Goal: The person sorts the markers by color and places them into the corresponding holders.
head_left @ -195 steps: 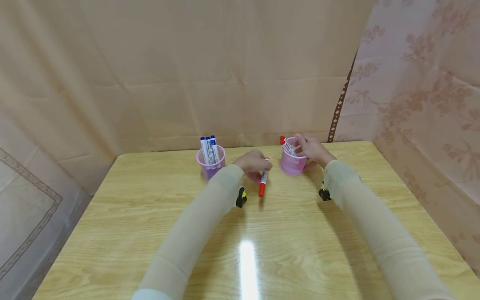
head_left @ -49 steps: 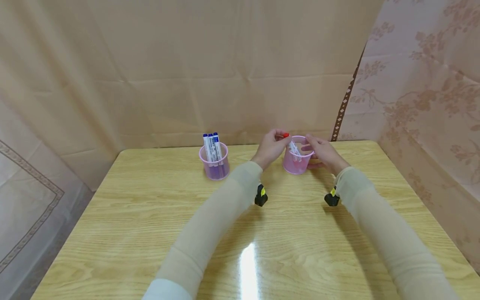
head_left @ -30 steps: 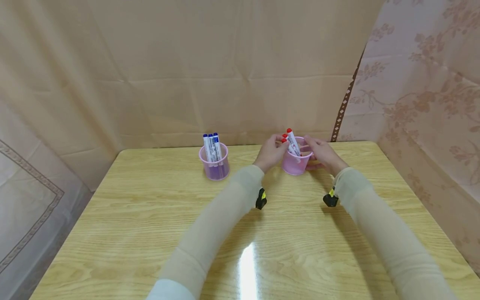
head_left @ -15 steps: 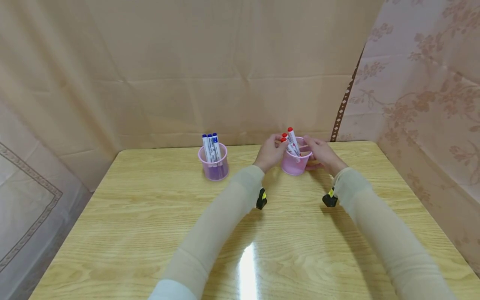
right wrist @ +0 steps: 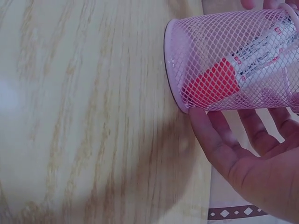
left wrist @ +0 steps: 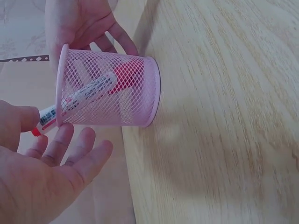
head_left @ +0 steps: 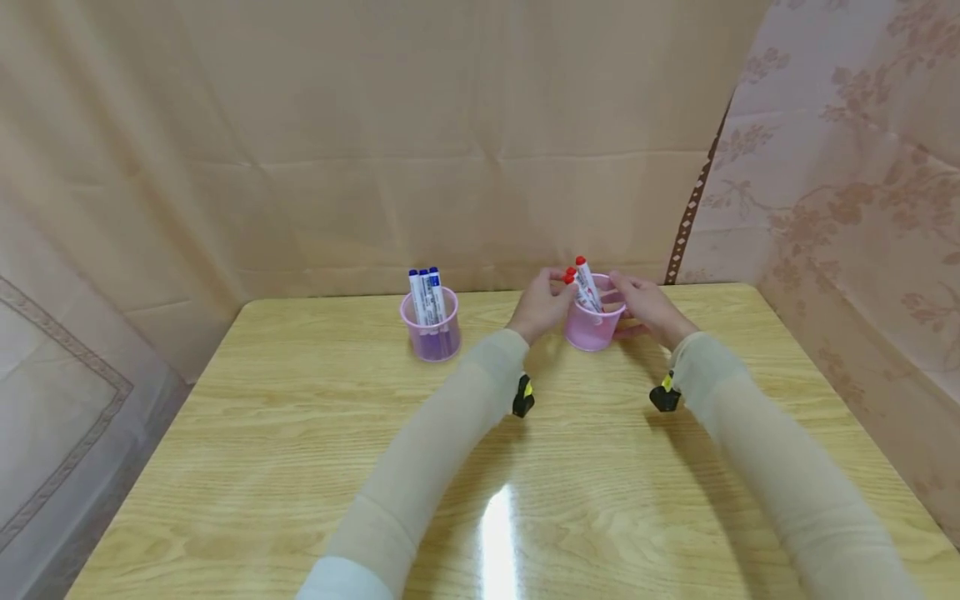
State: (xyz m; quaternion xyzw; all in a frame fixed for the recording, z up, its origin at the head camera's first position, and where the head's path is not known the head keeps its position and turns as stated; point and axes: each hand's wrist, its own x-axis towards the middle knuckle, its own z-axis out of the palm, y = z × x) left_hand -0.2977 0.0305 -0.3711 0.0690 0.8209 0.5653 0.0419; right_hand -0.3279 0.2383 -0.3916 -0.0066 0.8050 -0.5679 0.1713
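Note:
A pink mesh pen cup [head_left: 591,332] stands on the table with three red-and-white markers [head_left: 588,282] leaning in it, red ends up over the left of the rim. My left hand [head_left: 540,307] pinches the upper end of a red marker [left wrist: 48,117] between thumb and forefinger, its other fingers spread near the rim in the left wrist view. Inside the mesh, red caps [right wrist: 215,84] point down to the base. My right hand [head_left: 651,310] holds the cup from the right, thumb near the rim and fingers along the side. Some of its fingers are hidden behind the cup.
A second pink mesh cup [head_left: 435,342], to the left, holds several blue-ended markers [head_left: 426,296]. Both stand towards the back edge of the wooden table [head_left: 300,433]. A beige cloth [head_left: 360,167] hangs behind, and a floral cloth [head_left: 847,208] to the right.
Earlier, my left hand held a red marker between the cups. It then moved right to the cup, where three red markers now stand. Over the last second almost nothing has moved.

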